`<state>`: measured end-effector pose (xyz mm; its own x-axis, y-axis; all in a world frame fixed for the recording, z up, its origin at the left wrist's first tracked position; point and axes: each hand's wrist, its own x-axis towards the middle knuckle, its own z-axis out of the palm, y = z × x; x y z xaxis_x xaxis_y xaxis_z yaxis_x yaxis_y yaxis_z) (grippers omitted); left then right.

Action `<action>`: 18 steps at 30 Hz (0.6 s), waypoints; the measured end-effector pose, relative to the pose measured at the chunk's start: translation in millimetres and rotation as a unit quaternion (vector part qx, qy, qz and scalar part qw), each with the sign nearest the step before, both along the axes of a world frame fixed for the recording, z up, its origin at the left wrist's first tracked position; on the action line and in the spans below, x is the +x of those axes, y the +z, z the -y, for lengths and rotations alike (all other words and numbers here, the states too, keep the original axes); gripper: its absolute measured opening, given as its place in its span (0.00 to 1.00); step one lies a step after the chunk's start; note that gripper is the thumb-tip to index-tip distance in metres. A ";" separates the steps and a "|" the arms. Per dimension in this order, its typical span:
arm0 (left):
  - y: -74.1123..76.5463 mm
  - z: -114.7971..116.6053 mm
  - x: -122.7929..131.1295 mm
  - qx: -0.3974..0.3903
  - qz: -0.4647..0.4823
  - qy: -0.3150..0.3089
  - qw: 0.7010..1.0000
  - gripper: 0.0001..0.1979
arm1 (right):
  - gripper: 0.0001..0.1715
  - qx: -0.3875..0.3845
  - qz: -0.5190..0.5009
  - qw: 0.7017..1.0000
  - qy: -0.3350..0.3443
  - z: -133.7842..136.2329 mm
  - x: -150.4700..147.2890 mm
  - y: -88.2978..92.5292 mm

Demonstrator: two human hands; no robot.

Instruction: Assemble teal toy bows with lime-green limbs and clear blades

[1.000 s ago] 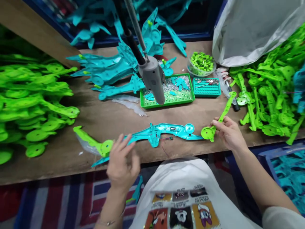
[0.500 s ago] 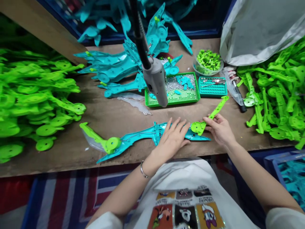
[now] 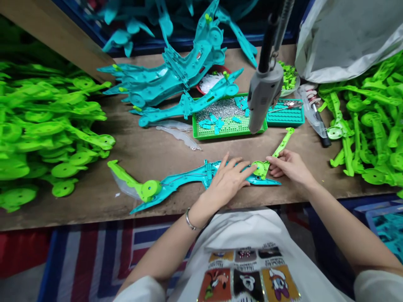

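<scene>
A long turquoise plastic shell (image 3: 185, 178), shaped like a toy bow, lies across the bench in front of me. My left hand (image 3: 227, 179) rests flat over its right half with fingers spread. A lime-green arm piece (image 3: 282, 142) with a round disc sits at the shell's right end, and my right hand (image 3: 289, 167) pinches it beside the disc. At the left end, another green arm piece (image 3: 126, 176) is on the shell, with a translucent plastic strip (image 3: 124, 187) along it. What lies under my left palm is hidden.
An electric screwdriver (image 3: 262, 98) hangs above the green tray (image 3: 229, 135) of screws and turquoise bits. Piles of green arms stand left (image 3: 53, 138) and right (image 3: 374, 130). Turquoise shells (image 3: 157, 84) lie behind. A teal parts tray (image 3: 286, 119) and clear plastic strips (image 3: 179, 136) lie nearby.
The hanging screwdriver has swung to the right. My right hand has brought the green arm slightly left and turned it a little more upright; my left fingers now reach its disc.
</scene>
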<state>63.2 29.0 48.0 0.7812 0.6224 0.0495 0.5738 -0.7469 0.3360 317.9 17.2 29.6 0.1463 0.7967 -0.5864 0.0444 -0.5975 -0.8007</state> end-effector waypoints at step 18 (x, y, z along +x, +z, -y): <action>12.4 -3.4 -3.7 -0.009 0.024 0.019 0.999 0.37 | 0.08 0.204 0.271 0.913 0.227 46.9 -20.7 23.3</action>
